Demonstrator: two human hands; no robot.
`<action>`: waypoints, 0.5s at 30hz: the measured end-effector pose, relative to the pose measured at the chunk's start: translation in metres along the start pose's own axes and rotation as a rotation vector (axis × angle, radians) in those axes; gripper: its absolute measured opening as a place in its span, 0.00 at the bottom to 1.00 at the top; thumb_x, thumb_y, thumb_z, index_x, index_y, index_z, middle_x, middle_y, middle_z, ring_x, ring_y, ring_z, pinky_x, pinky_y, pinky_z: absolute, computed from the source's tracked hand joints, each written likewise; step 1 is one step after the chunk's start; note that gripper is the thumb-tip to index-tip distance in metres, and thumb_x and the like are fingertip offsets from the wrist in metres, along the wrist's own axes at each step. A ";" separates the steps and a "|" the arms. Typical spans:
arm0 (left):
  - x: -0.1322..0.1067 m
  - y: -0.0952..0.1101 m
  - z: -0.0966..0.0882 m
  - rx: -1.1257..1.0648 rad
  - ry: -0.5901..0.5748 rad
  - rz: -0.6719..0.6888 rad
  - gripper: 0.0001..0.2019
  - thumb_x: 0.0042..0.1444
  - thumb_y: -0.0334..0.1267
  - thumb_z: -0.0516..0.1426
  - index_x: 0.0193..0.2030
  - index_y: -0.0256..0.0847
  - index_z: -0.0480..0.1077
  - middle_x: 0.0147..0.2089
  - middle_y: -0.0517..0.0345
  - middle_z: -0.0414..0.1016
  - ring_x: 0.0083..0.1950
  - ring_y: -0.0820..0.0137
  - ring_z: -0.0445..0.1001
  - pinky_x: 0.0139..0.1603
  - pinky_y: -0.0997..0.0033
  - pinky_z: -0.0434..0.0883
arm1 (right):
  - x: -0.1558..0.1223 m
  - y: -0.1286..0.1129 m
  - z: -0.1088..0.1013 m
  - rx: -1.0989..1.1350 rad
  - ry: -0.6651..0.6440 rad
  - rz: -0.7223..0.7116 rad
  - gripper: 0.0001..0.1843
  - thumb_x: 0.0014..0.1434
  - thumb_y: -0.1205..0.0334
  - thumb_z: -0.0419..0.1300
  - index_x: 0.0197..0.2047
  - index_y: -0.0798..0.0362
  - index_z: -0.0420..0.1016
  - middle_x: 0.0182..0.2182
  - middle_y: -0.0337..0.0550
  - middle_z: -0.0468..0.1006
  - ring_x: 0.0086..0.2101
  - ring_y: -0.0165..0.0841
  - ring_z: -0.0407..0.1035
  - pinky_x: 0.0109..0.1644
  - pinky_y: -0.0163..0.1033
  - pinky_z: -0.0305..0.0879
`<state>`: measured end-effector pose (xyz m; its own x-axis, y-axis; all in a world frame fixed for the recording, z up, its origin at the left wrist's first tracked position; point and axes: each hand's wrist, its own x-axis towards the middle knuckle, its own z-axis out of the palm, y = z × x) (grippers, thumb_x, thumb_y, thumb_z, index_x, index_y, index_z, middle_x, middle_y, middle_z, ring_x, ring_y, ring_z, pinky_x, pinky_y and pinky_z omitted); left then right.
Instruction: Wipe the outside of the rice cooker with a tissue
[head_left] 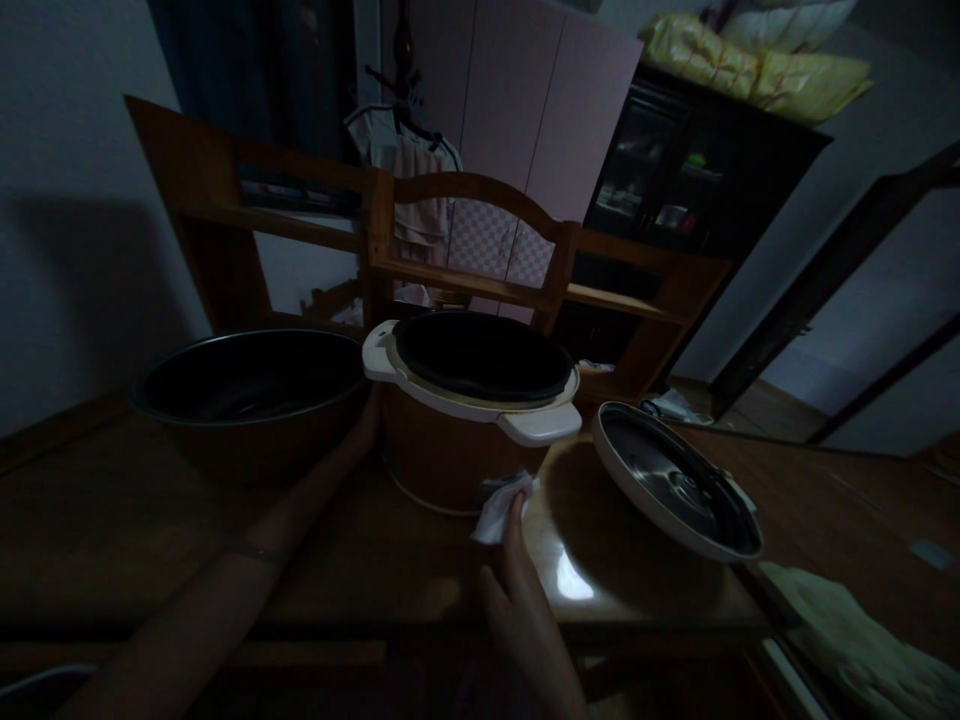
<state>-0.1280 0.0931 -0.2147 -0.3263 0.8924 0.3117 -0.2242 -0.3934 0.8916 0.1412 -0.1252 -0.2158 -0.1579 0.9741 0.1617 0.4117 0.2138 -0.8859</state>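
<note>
A brown rice cooker [450, 445] with a white rim and a dark inner pot stands on the wooden table [150, 520]. My left hand [367, 415] rests against the cooker's left side; its fingers are hidden behind the body. My right hand [517, 590] presses a crumpled white cloth [501, 505] against the cooker's lower front wall with its fingers. The cooker's lid [675, 480] lies tilted, inside up, to the right of the cooker.
A large dark bowl [251, 385] sits left of the cooker, close to my left forearm. A wooden chair back [469, 200] stands behind the table. A light cloth [855, 640] lies at the lower right. A dark cabinet [675, 190] is behind.
</note>
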 end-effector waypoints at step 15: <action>-0.004 0.002 0.002 -0.036 -0.022 -0.003 0.24 0.63 0.54 0.48 0.57 0.43 0.70 0.67 0.58 0.64 0.70 0.59 0.58 0.72 0.57 0.53 | 0.014 -0.014 -0.005 -0.026 0.146 -0.046 0.48 0.60 0.67 0.48 0.72 0.51 0.17 0.71 0.35 0.21 0.69 0.34 0.19 0.72 0.51 0.27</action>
<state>-0.1257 0.0891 -0.2132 -0.3055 0.8980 0.3167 -0.2585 -0.3983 0.8801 0.1376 -0.1145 -0.1989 -0.0455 0.9631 0.2654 0.4306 0.2586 -0.8647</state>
